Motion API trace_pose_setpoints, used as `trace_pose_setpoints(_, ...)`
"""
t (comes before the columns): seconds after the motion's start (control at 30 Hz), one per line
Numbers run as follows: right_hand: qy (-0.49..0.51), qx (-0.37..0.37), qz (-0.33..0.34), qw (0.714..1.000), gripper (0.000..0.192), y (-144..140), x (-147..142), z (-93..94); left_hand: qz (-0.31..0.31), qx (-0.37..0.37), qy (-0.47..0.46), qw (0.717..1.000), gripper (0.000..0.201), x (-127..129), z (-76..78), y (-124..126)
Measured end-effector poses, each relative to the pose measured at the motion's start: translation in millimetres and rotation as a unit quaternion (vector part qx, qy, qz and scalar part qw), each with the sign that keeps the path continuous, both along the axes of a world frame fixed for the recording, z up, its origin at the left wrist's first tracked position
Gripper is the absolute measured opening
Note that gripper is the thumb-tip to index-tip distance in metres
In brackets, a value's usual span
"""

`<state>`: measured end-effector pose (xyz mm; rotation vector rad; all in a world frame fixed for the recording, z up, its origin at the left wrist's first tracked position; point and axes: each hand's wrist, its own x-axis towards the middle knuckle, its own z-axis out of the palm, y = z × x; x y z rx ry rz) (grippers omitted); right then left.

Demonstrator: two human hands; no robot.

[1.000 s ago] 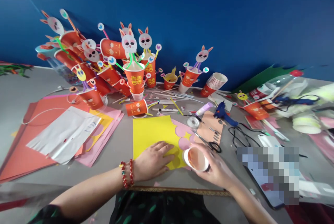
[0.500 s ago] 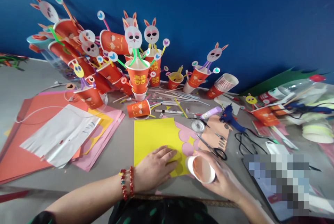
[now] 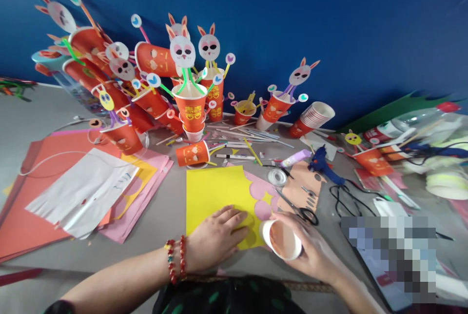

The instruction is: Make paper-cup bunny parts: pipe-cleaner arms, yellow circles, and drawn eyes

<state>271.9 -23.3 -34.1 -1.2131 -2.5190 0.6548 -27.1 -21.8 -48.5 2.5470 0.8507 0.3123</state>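
L hand [image 3: 215, 238] flat, pressing yellow sheet [image 3: 215, 192]; R hand [image 3: 310, 250] grips paper cup [image 3: 282, 239] at sheet edge. Sheet uncut; many bunny cups [image 3: 190, 104] done.

- A deep blue wall [image 3: 329, 21] is seen behind the work surface, filling the upper part of the view.
- The wall is plain and unbroken; its colour is darker toward the upper right and lighter at the left edge.
- A grey table [image 3: 32, 109] is set right against the wall, its far edge met by a pale line along the wall's foot.
- Soft shadows are thrown on the wall just above the table.
- The table's near edge [image 3: 307, 284] is trimmed with a brownish strip.
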Motion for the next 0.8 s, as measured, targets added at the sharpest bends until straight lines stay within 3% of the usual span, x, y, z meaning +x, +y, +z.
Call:
trace_pose_setpoints(0.2, 0.037, -0.014, -0.095, 0.995, 0.073, 13.2, -14.6, 1.6, -0.011, -0.006, 0.007, 1.000, 0.043, -1.7, -0.1, 0.4)
trace_pose_setpoints(0.4, 0.144, -0.030, -0.119, 0.982, 0.077, 64.0, -57.2, 5.2, -0.025, 0.010, 0.023, 0.999, 0.044, -6.0, 1.0, -0.3)
trace_pose_setpoints(0.57, 0.301, -0.085, -0.162, 0.936, 0.083, 92.4, -73.2, -11.6, -0.061, 0.040, 0.030, 0.997, 0.046, -4.9, -0.5, -2.2)
trace_pose_setpoints(0.8, 0.329, -0.053, -0.211, 0.919, 0.081, 95.6, -72.6, -28.1, -0.063, 0.050, 0.042, 0.996, 0.058, -0.5, 0.6, -3.8)
